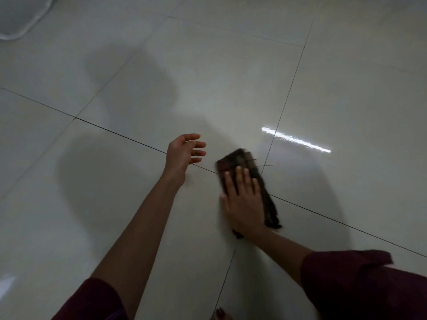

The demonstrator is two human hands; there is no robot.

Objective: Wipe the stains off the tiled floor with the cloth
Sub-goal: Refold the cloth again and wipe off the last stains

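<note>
One cloth [248,181] under right hand [242,204].

a dark brown cloth [248,181] under the right hand [243,204]; pale grey-white glossy floor [208,77] around both hands, crossed by thin dark grout lines [115,132]; maroon sleeves [360,287] behind the wrists; a white object [20,15] far beyond the left hand [182,153].

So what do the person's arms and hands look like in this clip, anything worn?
Both forearms are bare, with dark maroon sleeves pushed up near the elbows. The left hand and right hand are bare too: no gloves. No rings, watch or bracelets are visible, though the frame is slightly blurred.
</note>
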